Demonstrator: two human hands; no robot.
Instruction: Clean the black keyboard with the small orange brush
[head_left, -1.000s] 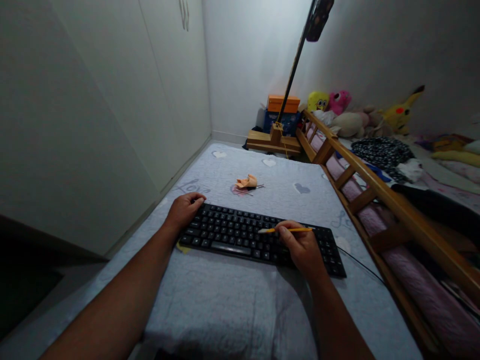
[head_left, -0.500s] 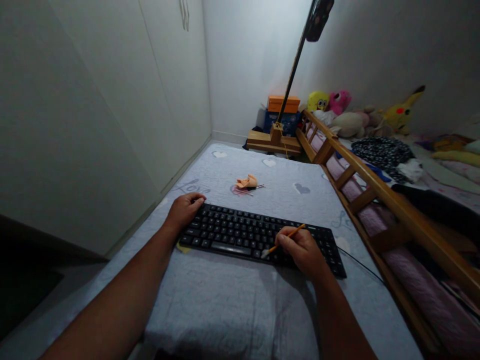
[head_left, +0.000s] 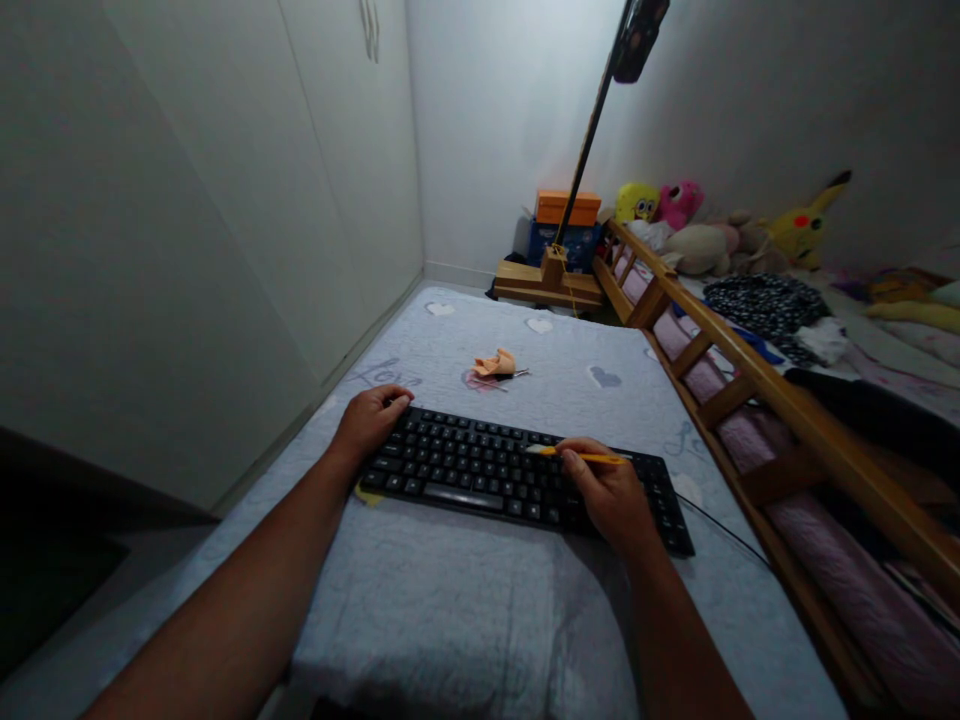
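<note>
A black keyboard [head_left: 465,465] lies across the cloth-covered surface in front of me. My left hand [head_left: 373,418] is closed on its far left corner, thumb along the edge. In my right hand [head_left: 604,490] is a small yellow-handled brush [head_left: 592,458], pinched between thumb and fingers over the right half of the keyboard. The brush's pale bristles point left, at the upper key rows. Whether they touch the keys I cannot tell. The right hand covers some keys beneath it.
Beyond the keyboard lies a crumpled orange cloth [head_left: 495,362] with thin metal-looking sticks beside it. A black cable [head_left: 724,533] runs off to the right. A wooden bed rail [head_left: 750,400] borders the right side, a white wardrobe [head_left: 225,200] the left. A lamp-like stand [head_left: 589,130] rises at the back.
My right hand has swung the brush from the bottom key row up to the upper rows, and its handle now lies nearly level. My left hand has stayed on the keyboard's corner.
</note>
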